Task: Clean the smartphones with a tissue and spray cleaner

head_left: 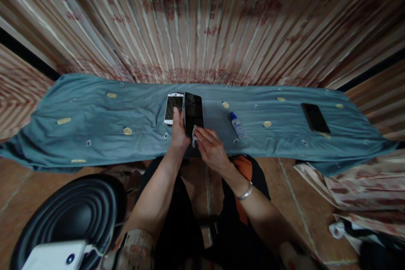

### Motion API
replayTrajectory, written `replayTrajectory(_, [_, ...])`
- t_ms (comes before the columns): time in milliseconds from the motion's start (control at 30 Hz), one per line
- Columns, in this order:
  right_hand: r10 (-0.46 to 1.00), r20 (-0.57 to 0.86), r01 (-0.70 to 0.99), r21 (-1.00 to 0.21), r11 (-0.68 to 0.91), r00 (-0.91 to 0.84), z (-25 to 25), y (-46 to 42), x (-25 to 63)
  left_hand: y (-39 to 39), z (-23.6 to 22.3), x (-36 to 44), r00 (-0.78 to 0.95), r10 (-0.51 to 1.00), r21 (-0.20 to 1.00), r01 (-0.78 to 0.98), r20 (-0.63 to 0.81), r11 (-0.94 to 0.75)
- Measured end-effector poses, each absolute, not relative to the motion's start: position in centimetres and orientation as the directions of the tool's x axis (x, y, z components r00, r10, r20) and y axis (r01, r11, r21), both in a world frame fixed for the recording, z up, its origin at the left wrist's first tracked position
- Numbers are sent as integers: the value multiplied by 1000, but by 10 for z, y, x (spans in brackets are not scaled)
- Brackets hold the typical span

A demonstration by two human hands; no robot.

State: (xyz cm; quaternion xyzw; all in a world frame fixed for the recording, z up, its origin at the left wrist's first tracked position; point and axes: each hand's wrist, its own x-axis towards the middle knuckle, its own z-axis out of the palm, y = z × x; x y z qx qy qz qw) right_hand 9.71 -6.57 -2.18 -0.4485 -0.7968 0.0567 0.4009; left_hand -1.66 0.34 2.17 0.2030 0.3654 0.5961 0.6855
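Note:
My left hand (180, 130) is closed round the lower left edge of a black phone (193, 109), holding it tilted up over the cloth. Fine marks that look like cracks show on the upper part of its dark screen. Against the phone's lower right part, my right hand (210, 147) presses a small whitish cloth (194, 135) between its fingers. Just behind my left thumb lies a white phone (174, 109) with a dark screen; something dark shows at its edge beneath it. A small clear bottle with a blue cap (237, 125) lies to the right of my hands.
A teal patterned cloth (98, 118) covers the long table. Another dark phone (315, 118) lies far right. Pleated curtains (202, 25) hang behind. At lower left, a white device (57, 255) with a cable rests on a round black ridged stool (72, 215).

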Motion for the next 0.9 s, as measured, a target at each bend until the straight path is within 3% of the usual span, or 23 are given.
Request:
replayTrajectory(467, [750, 602, 666, -442, 600, -276, -18, -66, 97, -6, 21, -5, 151, 959, 732, -620, -241, 282])
replayTrajectory(900, [757, 560, 651, -442, 617, -336, -15, -71, 94, 1, 22, -8, 116, 955, 713, -642, -274, 282])
